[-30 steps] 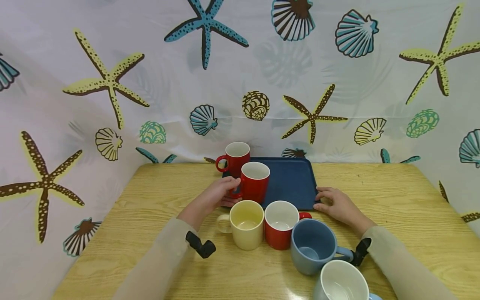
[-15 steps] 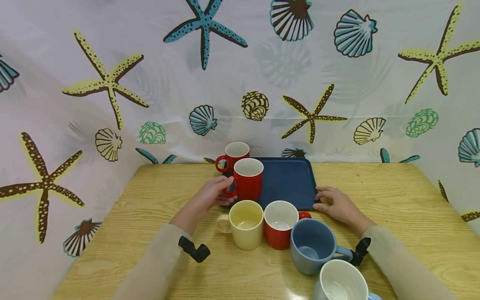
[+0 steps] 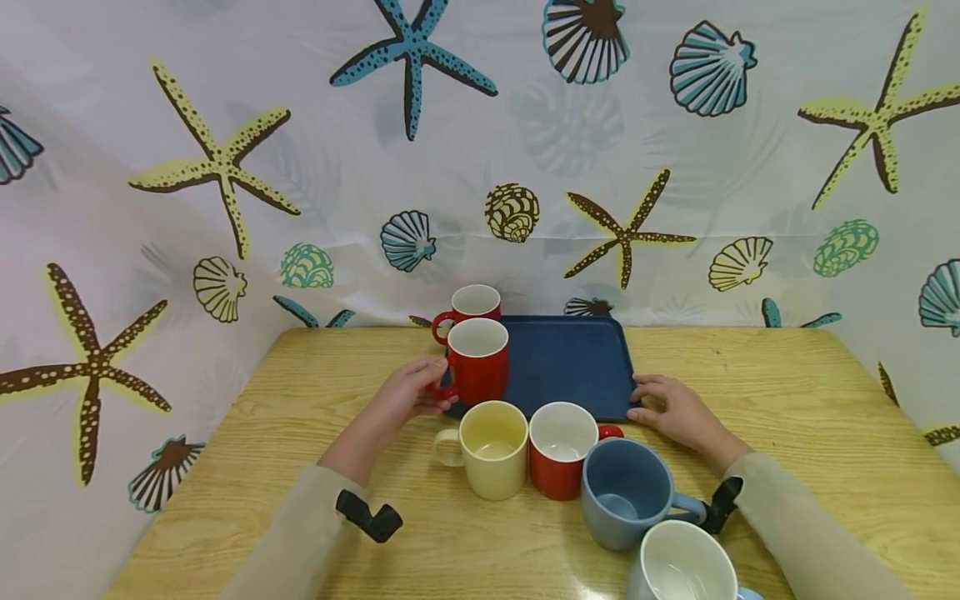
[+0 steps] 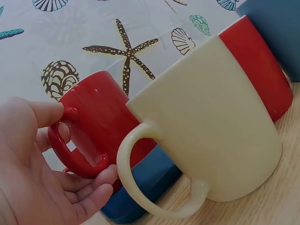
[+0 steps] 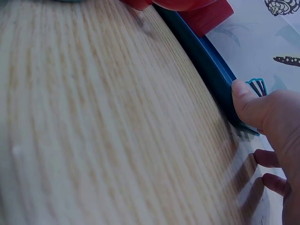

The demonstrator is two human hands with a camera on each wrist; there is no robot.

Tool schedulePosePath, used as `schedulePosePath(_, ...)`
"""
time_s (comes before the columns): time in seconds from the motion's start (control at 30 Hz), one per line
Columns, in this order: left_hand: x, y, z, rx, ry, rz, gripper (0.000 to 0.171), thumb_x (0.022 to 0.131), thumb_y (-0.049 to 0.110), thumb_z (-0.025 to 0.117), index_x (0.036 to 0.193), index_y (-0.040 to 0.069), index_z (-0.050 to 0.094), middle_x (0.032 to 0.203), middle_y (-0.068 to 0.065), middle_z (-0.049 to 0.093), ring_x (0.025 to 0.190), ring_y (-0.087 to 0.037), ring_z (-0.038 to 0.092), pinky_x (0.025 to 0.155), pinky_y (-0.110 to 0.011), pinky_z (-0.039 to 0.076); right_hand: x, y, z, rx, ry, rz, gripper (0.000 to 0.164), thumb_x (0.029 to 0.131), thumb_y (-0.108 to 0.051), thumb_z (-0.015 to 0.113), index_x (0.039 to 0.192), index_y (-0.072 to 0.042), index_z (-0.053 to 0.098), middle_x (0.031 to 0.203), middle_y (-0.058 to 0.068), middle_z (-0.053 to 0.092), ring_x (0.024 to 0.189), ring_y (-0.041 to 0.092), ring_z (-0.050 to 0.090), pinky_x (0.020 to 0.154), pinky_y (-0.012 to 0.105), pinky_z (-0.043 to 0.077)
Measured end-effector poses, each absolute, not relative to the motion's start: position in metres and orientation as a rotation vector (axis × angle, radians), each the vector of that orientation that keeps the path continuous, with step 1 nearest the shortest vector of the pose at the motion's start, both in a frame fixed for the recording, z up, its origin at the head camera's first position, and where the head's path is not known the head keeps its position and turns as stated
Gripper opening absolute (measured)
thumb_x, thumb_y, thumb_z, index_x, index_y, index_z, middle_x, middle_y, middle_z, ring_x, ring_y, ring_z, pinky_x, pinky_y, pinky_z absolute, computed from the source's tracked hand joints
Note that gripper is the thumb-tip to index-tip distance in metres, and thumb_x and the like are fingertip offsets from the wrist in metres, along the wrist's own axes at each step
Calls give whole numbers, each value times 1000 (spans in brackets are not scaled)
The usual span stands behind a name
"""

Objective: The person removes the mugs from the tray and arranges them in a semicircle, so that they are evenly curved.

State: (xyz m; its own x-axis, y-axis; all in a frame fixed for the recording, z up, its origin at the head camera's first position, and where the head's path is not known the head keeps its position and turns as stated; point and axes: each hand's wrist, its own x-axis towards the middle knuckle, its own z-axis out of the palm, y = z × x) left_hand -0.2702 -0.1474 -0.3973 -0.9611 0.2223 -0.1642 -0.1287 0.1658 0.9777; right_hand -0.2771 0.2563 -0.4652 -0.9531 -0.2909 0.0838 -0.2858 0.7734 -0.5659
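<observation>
My left hand holds a red mug with a white inside by its handle, over the front left part of the dark blue tray. In the left wrist view the thumb and fingers pinch that red handle. Behind it, a second red mug stands at the tray's back left, partly hidden. My right hand holds the tray's front right corner between thumb and fingers. The right wrist view has its thumb against the tray's rim, with two other fingers off the tray.
Close before the tray stand a cream mug and a red mug with white inside. A blue mug and a white mug continue the row toward the front right, beside my right forearm. A patterned cloth hangs behind the table.
My left hand has moved left with the red mug, from the tray's left middle to near its left edge. The right hand and the other mugs have stayed put.
</observation>
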Motion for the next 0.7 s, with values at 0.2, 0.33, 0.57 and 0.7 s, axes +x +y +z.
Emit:
schedulePosePath(0.2,-265,-154,-401,80,2165,1924,37,97,37,48,83,3,46,91,-20,62,83,-29,63,82,-41,49,-277,257,-466,-481,2949,-954,29,85,-32,68,104,-10,67,137,16,45,127,39,36,100,57,28)
schedulePosePath(0.33,-259,-160,-399,63,2172,1944,38,96,37,49,83,2,46,87,-17,61,85,-31,63,84,-43,48,-277,257,-467,-476,2948,-960,29,85,-32,68,104,-10,67,137,15,45,127,39,35,100,57,28)
schedulePosePath(0.57,-246,-174,-401,54,2221,1942,39,96,39,47,85,2,45,91,-19,60,92,-33,62,85,-43,47,-277,257,-467,-477,2952,-962,29,85,-32,68,104,-10,67,137,15,45,127,39,35,100,57,28)
schedulePosePath(0.7,-237,-183,-401,42,2242,1941,38,96,38,48,85,3,45,92,-18,60,91,-31,62,82,-39,48,-277,257,-466,-475,2951,-954,29,85,-32,68,105,-10,67,137,15,45,127,40,35,100,58,28)
